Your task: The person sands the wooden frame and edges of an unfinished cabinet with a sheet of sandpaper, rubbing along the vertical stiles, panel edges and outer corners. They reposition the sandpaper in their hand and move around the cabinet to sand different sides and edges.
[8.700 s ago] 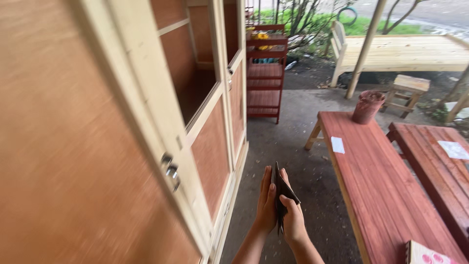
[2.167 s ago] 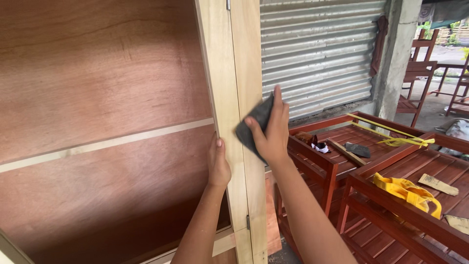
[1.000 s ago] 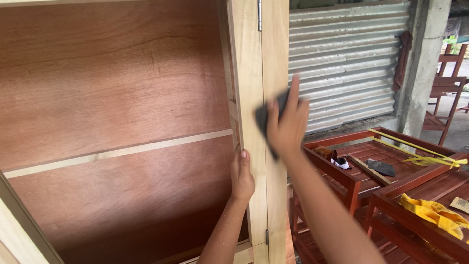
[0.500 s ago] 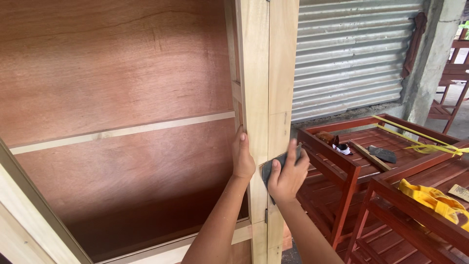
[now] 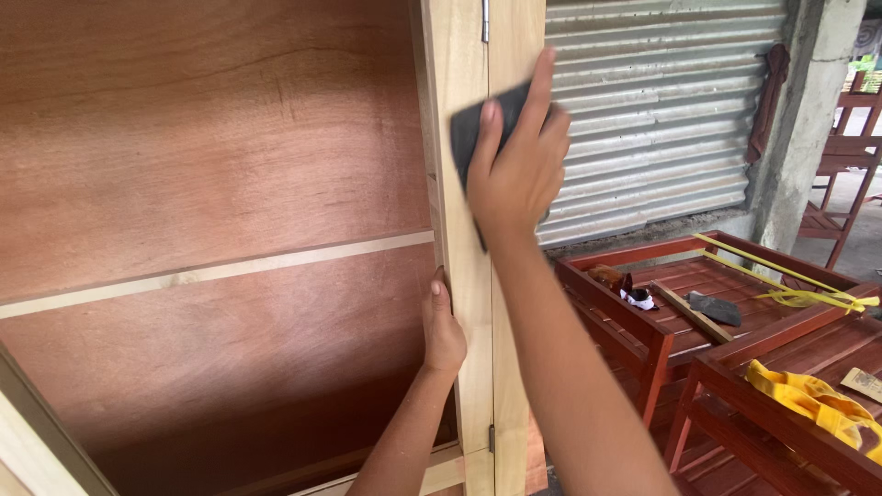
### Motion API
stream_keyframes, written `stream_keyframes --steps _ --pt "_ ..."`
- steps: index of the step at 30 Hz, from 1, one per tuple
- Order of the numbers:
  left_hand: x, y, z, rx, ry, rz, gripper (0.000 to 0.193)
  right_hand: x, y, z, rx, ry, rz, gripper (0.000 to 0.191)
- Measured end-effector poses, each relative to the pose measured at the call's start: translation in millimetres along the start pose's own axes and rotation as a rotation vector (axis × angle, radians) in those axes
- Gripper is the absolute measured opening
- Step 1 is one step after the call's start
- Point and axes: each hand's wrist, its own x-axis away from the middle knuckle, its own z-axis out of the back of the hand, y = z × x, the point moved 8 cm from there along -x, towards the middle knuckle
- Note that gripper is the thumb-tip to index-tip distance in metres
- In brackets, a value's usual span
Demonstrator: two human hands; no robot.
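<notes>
- Sanding work on a tall cabinet of pale bare wood with reddish-brown plywood panels [image 5: 211, 165]; the job looks to be mid-course.
- Right hand [image 5: 519, 161]: raised high, palm pressed flat, fingers spread upward over a dark grey sheet of abrasive paper [image 5: 466, 133]; the hand pins the sheet against the wood rather than closing round it.
- Dark grey sheet: lies on the upper part of the pale upright frame post [image 5: 459, 276], near the seam where the post meets the next pale strip to its right.
- Left hand [image 5: 443, 326]: lower down, wrapped round the left edge of the same post, thumb on the front face, fingers hidden behind; it appears to steady the door or frame.
- Small metal hinge [image 5: 484, 23]: set in the seam at the top edge of the view; a second one shows low in the same seam.
- Progress, as a judgement: the post looks smooth and evenly pale along its visible length, so much of it may be done; whether the stretch above the hand and the bottom are finished cannot be told. No paint or varnish shows on the pale wood.
- Right of the cabinet: grey corrugated metal shutter [image 5: 661, 110], farther off.
- Right and near: red-painted slatted wooden benches [image 5: 726, 367], carrying a yellow strap [image 5: 808, 400], a dark flat stone-like block [image 5: 715, 309], and a white-and-dark small object, too small to identify.
- Far right: grey concrete pillar [image 5: 808, 119].
</notes>
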Motion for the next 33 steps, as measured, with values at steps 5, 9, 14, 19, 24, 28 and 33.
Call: stream_keyframes --steps 5,9,14,19,24,28,33 --pt "3.8 6.3 4.0 -0.044 -0.024 0.0 0.078 66.1 4.8 19.7 -0.006 -0.002 0.056 0.065" --pt "6.1 10.2 7.7 -0.056 -0.022 0.001 0.076 87.7 12.2 20.4 -0.004 -0.043 0.016 0.065" --pt "8.1 13.8 10.9 -0.048 -0.025 -0.002 0.077 93.7 13.0 17.1 0.015 -0.061 0.016 0.065" --pt "9.7 11.6 13.8 -0.017 -0.037 0.035 0.08 96.6 13.3 14.0 0.011 -0.078 -0.001 0.065" --pt "10.7 10.4 18.2 -0.031 -0.024 0.043 0.082 98.1 10.6 12.7 0.029 -0.082 0.004 0.065" --pt "11.2 10.8 20.8 -0.05 -0.016 0.058 0.084 99.0 8.3 11.6 0.017 -0.077 0.014 0.064" --pt "12.0 12.7 22.3 -0.075 -0.006 0.084 0.085 100.4 7.0 9.7 0.037 -0.078 0.016 0.064"
